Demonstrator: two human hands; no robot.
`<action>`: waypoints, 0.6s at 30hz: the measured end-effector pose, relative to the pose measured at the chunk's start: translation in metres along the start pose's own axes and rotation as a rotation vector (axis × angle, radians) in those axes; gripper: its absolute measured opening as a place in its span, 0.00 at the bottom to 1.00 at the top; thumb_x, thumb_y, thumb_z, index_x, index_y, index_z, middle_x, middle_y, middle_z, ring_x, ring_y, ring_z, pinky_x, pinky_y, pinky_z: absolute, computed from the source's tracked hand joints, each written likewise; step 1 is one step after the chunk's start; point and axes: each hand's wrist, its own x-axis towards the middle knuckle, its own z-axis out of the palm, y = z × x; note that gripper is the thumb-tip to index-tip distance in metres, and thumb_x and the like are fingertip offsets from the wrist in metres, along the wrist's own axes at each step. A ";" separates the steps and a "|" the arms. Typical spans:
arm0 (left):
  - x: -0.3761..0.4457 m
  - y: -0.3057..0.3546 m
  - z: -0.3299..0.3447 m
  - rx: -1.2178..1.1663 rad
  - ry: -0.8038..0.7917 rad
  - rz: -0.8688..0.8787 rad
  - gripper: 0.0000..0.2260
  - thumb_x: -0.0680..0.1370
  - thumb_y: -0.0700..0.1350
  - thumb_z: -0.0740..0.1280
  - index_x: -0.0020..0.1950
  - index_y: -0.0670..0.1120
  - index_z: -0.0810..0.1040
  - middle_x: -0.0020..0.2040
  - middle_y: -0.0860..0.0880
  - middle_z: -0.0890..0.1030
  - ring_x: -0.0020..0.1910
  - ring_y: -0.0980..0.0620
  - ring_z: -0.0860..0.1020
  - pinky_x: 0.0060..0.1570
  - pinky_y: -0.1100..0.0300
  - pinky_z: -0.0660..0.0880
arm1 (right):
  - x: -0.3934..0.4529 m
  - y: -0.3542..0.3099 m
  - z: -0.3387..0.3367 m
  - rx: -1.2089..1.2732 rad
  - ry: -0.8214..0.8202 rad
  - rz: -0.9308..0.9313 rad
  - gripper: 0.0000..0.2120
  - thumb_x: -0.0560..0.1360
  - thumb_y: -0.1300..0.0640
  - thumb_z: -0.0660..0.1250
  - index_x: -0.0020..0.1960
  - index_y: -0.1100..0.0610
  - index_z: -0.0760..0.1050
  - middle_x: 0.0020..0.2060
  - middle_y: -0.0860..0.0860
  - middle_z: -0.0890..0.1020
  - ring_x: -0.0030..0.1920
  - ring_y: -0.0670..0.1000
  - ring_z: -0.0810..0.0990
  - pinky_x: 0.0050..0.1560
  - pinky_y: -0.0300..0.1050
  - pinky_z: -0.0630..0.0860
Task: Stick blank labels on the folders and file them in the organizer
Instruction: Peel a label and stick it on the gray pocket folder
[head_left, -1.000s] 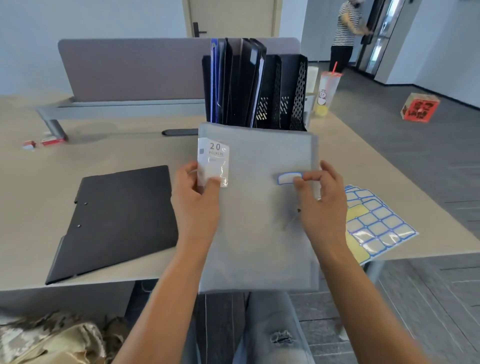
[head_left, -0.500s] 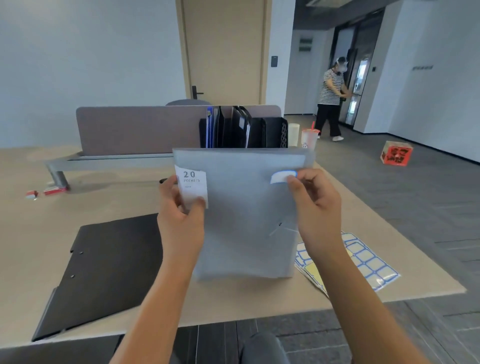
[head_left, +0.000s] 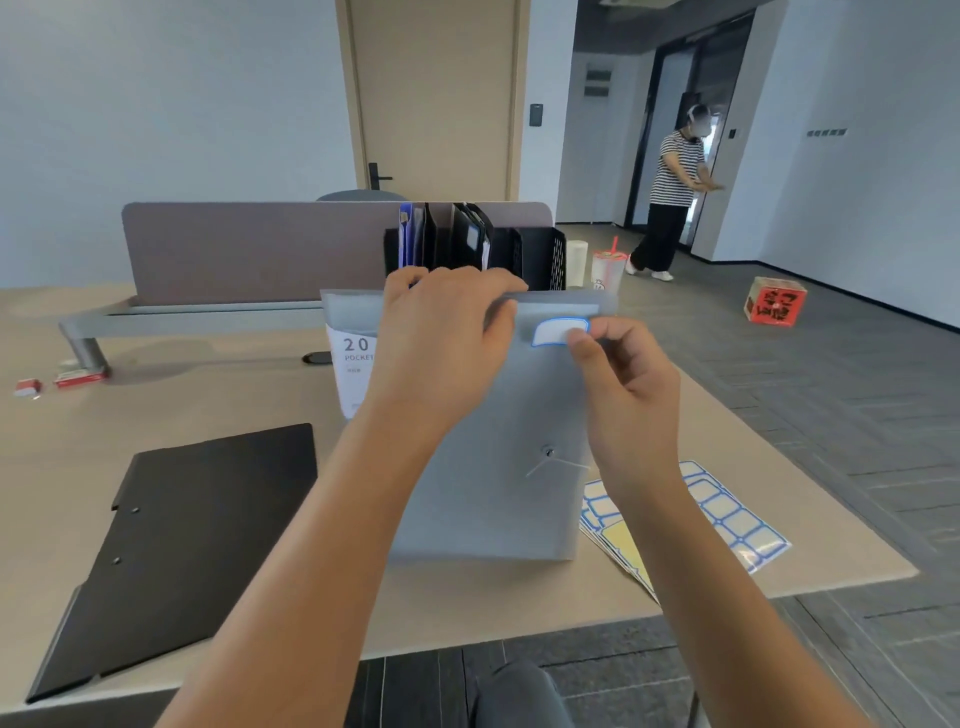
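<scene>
Grey folder (head_left: 483, 467): upright on the desk (head_left: 218, 395), in front of the organizer (head_left: 540, 257).
Left hand (head_left: 441, 338): grips the folder's top edge, hiding part of its printed tag.
Right hand (head_left: 623, 384): thumb presses the blank label (head_left: 556, 332) near the folder's top; other fingers curled.
Label sheets (head_left: 737, 519): beside the folder, partly under the right forearm.

You are looking at a bright, evenly lit room with soft daylight and no harsh glare; the desk (head_left: 208, 395) carries only faint, diffuse shadows under the partition (head_left: 249, 249). Your wide-angle lens bows straight lines near the edges, so the door (head_left: 436, 98) leans slightly. The distant striped-shirted person (head_left: 675, 192) is soft and slightly blurred.
</scene>
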 end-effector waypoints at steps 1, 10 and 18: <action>0.001 0.000 0.000 -0.015 -0.006 0.008 0.13 0.80 0.46 0.63 0.59 0.53 0.84 0.48 0.52 0.86 0.49 0.46 0.81 0.63 0.43 0.71 | 0.001 0.000 -0.002 -0.009 0.010 -0.003 0.04 0.83 0.60 0.70 0.49 0.54 0.79 0.35 0.38 0.78 0.37 0.40 0.73 0.41 0.32 0.69; 0.001 0.015 0.008 -0.181 0.016 0.034 0.17 0.76 0.40 0.61 0.60 0.50 0.84 0.48 0.52 0.85 0.49 0.48 0.80 0.57 0.44 0.74 | 0.012 -0.007 -0.006 -0.026 0.112 0.012 0.06 0.80 0.58 0.73 0.45 0.50 0.83 0.38 0.47 0.82 0.39 0.47 0.75 0.46 0.44 0.74; 0.002 0.021 0.017 -0.203 0.038 0.001 0.14 0.76 0.47 0.64 0.57 0.46 0.84 0.50 0.51 0.85 0.51 0.47 0.82 0.56 0.44 0.76 | 0.013 -0.006 -0.009 -0.018 0.092 0.016 0.03 0.81 0.59 0.71 0.49 0.58 0.82 0.39 0.49 0.82 0.40 0.47 0.76 0.47 0.46 0.75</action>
